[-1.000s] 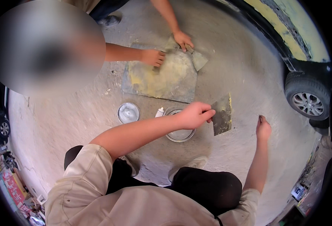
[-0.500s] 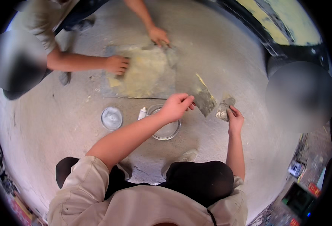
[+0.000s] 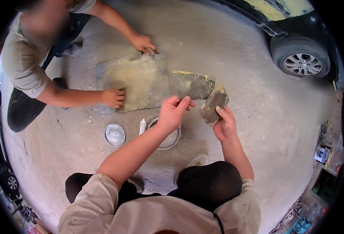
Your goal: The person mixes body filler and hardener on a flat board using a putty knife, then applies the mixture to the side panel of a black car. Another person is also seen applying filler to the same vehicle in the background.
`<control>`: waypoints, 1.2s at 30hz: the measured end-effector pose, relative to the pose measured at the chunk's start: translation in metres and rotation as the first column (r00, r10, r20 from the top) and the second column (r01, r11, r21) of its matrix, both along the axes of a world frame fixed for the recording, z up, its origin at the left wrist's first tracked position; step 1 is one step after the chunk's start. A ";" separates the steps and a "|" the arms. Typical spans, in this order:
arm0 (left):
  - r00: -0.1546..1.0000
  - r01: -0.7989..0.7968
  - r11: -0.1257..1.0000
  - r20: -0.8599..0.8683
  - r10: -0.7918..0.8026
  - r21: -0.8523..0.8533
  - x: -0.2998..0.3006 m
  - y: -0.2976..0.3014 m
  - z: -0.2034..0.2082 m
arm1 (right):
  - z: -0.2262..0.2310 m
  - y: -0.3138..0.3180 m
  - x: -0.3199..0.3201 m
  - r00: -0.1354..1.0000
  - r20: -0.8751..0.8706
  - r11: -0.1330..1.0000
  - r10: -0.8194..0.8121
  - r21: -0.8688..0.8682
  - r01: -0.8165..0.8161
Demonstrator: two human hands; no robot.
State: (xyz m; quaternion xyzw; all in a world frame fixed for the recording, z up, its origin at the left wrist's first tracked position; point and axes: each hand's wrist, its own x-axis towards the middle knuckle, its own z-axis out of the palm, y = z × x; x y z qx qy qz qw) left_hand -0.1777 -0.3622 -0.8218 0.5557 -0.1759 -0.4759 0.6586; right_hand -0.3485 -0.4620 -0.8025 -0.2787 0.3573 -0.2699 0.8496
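Note:
My left hand (image 3: 172, 114) pinches a wide, flat grey putty spreader (image 3: 194, 85) with yellow putty along its far edge. In my right hand (image 3: 225, 124) is a smaller putty-stained spreader (image 3: 215, 106), gripped between thumb and fingers. The two spreaders meet or overlap at the wide one's right end; whether they touch I cannot tell. Below my left forearm sits a round tin (image 3: 172, 140), partly hidden by it. A white tube (image 3: 142, 126) stands or leans beside the tin. To their left lies a round lid-like dish (image 3: 115, 134) with grey-white contents.
A putty-smeared board (image 3: 140, 85) lies on the concrete floor ahead. Crouching at its left, a co-worker has one hand (image 3: 113, 98) on its near-left side and another (image 3: 144, 44) at its far edge. A car wheel (image 3: 301, 58) stands far right; clutter (image 3: 323, 152) lines the right edge.
Both spreaders have come together, the right one moving left and the left one turning to lie more level. The co-worker's hands have shifted over the board. My view has swung slightly.

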 end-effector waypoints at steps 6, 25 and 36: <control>0.931 0.362 0.932 0.059 -0.361 -0.022 0.020 0.016 0.020 | 0.003 -0.002 0.001 0.998 0.059 1.000 -0.017 0.024 0.016; 0.764 0.358 0.799 -0.341 -0.548 -0.483 0.021 0.022 0.017 | 0.020 0.021 0.022 0.976 -0.214 0.918 0.027 -0.382 -0.109; 0.763 0.433 0.801 -0.306 -0.570 -0.412 0.023 0.032 0.010 | 0.016 0.026 0.029 0.933 -0.325 0.793 -0.154 -0.604 -0.080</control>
